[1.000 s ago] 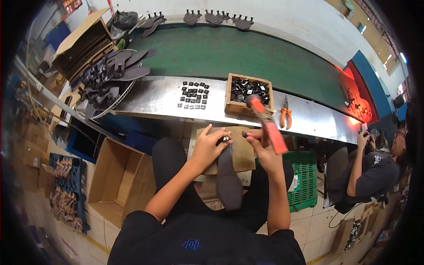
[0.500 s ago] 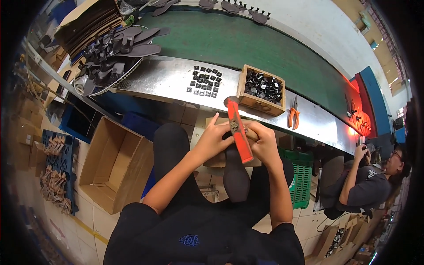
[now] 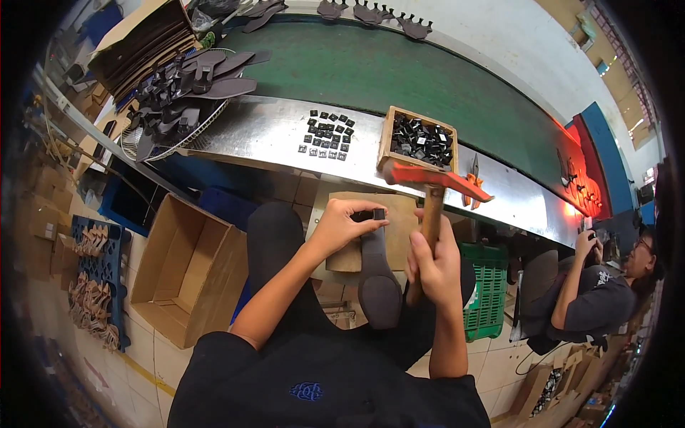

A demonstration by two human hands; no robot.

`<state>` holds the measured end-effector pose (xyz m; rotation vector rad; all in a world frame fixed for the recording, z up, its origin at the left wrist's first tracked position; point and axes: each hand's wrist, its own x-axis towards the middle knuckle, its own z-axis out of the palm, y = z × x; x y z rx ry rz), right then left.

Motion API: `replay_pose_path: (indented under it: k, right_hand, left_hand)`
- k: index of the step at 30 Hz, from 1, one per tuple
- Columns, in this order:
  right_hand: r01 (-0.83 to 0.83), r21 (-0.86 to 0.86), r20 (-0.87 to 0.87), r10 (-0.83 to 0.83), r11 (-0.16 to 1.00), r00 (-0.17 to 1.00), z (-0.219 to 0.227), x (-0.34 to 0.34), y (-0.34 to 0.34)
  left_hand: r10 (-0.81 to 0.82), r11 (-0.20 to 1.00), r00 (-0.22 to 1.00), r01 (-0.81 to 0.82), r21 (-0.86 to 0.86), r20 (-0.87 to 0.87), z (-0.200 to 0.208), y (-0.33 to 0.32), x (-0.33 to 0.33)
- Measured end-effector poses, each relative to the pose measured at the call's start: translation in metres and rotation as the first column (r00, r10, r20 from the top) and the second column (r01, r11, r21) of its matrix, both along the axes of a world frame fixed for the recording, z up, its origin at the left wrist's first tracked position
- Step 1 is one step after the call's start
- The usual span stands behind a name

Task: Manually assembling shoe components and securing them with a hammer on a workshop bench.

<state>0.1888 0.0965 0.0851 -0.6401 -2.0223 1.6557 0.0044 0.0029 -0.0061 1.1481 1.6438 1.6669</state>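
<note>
Works seated, with the clock read from the shoe's heel and twelve straight ahead. Holds a dark shoe (image 3: 379,282) upside down before the lap, sole facing up and toe toward six. Pinches its square black heel (image 3: 379,214) between thumb and fingertips of the left hand (image 3: 341,222), at nine. Grips the wooden handle of a red-headed hammer (image 3: 432,214) in the closed right hand (image 3: 434,264), at four, apart from the shoe. Holds the hammer's head up at about two, leaving open room between handle and heel.

Has a tan pad (image 3: 403,225) below the heel, with the toe reaching past the pad's near edge. Has a green crate (image 3: 487,289) beyond the right knee at four, and an open cardboard box (image 3: 182,257) on the floor between eight and nine.

Faces the near edge of a steel bench (image 3: 275,135) at twelve. Finds there small black pieces (image 3: 326,135) in rows at eleven and a wooden box (image 3: 387,135) of similar pieces at one, with a gap between. Has pliers (image 3: 475,167) at two, partly hidden by the hammer, and a wire basket (image 3: 178,146) heaped with dark shoes at ten.

Looks farther across a wide green belt (image 3: 357,71), with shoe parts (image 3: 414,27) along its far edge toward twelve. Has another person (image 3: 596,299) seated well apart, between three and four.
</note>
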Motion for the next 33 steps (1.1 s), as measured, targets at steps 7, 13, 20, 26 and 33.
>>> replay_pose_path:
  k: [7, 13, 20, 26, 33]
  right_hand:
    - [0.087, 0.191, -0.002, -0.088, 0.978, 0.996, 0.024, 0.038, -0.026]
    - [-0.076, 0.384, 0.161, 0.015, 0.92, 0.987, 0.02, 0.027, -0.023]
    - [-0.061, 0.402, 0.141, 0.004, 0.914, 0.99, 0.013, 0.027, -0.025]
    - [0.026, 0.629, -0.034, -0.007, 0.777, 0.999, 0.046, 0.054, -0.026]
    - [0.019, 0.643, -0.043, 0.011, 0.766, 0.999, -0.009, 0.028, -0.023]
  left_hand:
    - [-0.021, 0.999, 0.997, 0.023, -0.034, 0.071, 0.003, 0.001, 0.0]
    - [-0.039, 0.997, 0.999, 0.041, -0.071, 0.032, 0.004, -0.001, -0.002]
    - [0.012, 1.0, 1.0, -0.011, -0.028, 0.01, 0.001, -0.001, 0.0]
    - [-0.068, 0.995, 0.966, 0.047, -0.088, -0.251, 0.0, -0.014, -0.001]
    - [-0.118, 0.955, 0.841, -0.051, -0.293, -0.528, -0.001, -0.018, 0.001]
